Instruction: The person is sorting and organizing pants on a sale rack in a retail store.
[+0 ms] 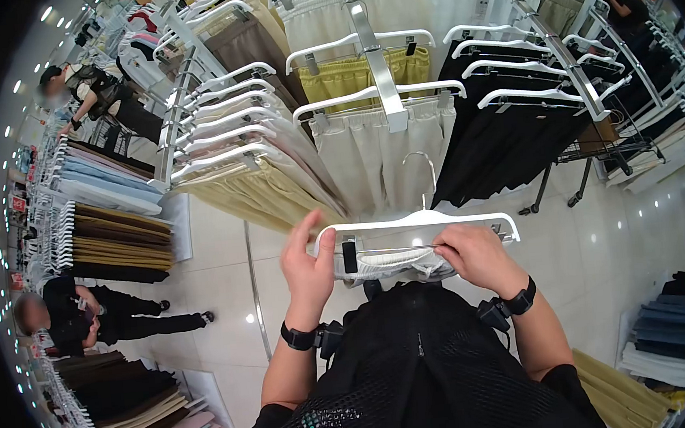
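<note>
A white clip hanger (424,219) with a metal hook is held level in front of my body. Pale trousers (400,264) with a gathered waistband hang beneath its metal rod. A black clip (350,256) sits near the hanger's left end. My left hand (307,274) is beside that end, its fingers spread and its thumb against or close to the hanger. At the right end, my right hand (481,259) has its fingers closed around the rod area, by the waistband. Whatever lies under those fingers is hidden.
Straight ahead, a metal display arm (379,72) carries beige trousers (386,149) and yellow-green trousers (367,75). Black trousers (513,109) hang to the right, yellow ones (267,188) to the left. Two people stand at left, near folded-looking rows of hung garments (121,245).
</note>
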The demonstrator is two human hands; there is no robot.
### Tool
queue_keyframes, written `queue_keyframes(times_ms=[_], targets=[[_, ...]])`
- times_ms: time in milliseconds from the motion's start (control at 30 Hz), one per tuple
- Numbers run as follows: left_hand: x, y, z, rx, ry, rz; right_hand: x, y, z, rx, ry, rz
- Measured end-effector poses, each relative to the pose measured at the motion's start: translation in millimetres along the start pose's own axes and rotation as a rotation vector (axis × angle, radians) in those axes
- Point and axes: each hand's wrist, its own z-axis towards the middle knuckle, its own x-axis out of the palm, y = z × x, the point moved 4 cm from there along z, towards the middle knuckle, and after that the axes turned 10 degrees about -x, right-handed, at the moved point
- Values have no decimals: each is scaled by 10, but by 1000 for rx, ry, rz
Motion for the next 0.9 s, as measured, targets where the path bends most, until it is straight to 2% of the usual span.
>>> queue_keyframes(times_ms=[33, 100, 167, 200, 267, 367, 400, 500, 600, 800, 867, 900], targets=[[-59, -250, -11, 314, -112, 203, -8, 6, 29, -7, 17, -14], [-31, -414, -71, 380, -61, 168, 5, 16, 86, -15, 32, -50], [260, -490, -167, 394, 443, 90, 13, 36, 166, -33, 45, -87], [363, -525, -185, 393, 438, 90, 13, 55, 203, -53, 33, -112], [645, -562, -240, 469, 595, 229, 9, 86, 260, -69, 18, -141], [723, -485, -188, 384, 528, 276, -42, 115, 296, -85, 2, -211], [702, -536, -150, 306, 532, 302, -53, 134, 298, -92, 18, -213], [746, -478, -137, 263, 593, 373, -34, 138, 302, -94, 23, -209], [911, -253, -233, 328, 722, 411, 3, 152, 293, -120, 40, -203], [912, -169, -181, 292, 732, 346, -45, 234, 284, -137, 21, -179], [864, -187, -151, 288, 738, 374, -237, 326, 294, -222, -186, -89], [847, -185, -139, 286, 745, 399, -280, 302, 285, -227, -183, -88]])
